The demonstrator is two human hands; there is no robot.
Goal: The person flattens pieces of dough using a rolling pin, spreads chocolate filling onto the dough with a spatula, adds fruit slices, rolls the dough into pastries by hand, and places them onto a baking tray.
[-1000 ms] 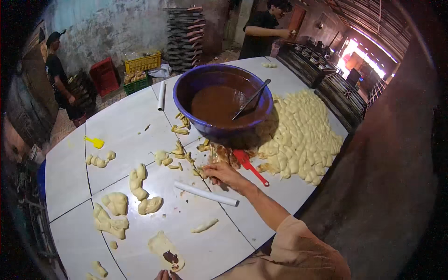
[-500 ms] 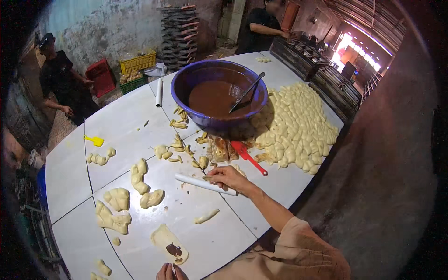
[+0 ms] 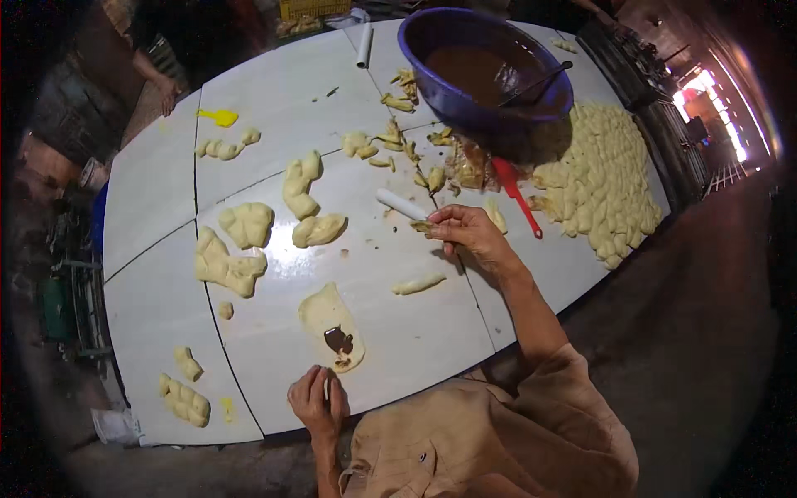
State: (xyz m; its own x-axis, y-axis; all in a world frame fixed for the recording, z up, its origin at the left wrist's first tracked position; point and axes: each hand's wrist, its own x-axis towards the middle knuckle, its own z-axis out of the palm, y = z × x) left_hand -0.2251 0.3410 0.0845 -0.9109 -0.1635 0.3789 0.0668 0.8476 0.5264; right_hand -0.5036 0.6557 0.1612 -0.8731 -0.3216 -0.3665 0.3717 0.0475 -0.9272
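Note:
At the table's near edge, my left hand (image 3: 317,400) has its fingers curled and pressed together; what they hold, if anything, is hidden. Just beyond its fingertips lies a flattened piece of dough (image 3: 319,305), with a dark brown, glossy filling (image 3: 338,339) spread toward its near end. My right hand (image 3: 471,236) pinches a small yellow-brown banana-like strip (image 3: 421,226) between thumb and fingers. A white rolling tube (image 3: 400,203) lies beside that hand, partly hidden behind it. Nearer to me, a rolled dough piece (image 3: 418,285) rests on the white tabletop (image 3: 390,349).
A purple basin (image 3: 415,79) of brown liquid stands at the back, a spoon handle (image 3: 544,80) leaning inside. Right of it lie many shaped dough pieces (image 3: 606,183) and a red spatula (image 3: 516,197). Dough lumps (image 3: 231,264) and a yellow scraper (image 3: 218,117) are leftward. A person's hand (image 3: 168,93) is far left.
The view has tilted down, so the table sits higher and more of my left hand shows. My right hand still pinches the strip near the tube; the flattened dough looks unchanged.

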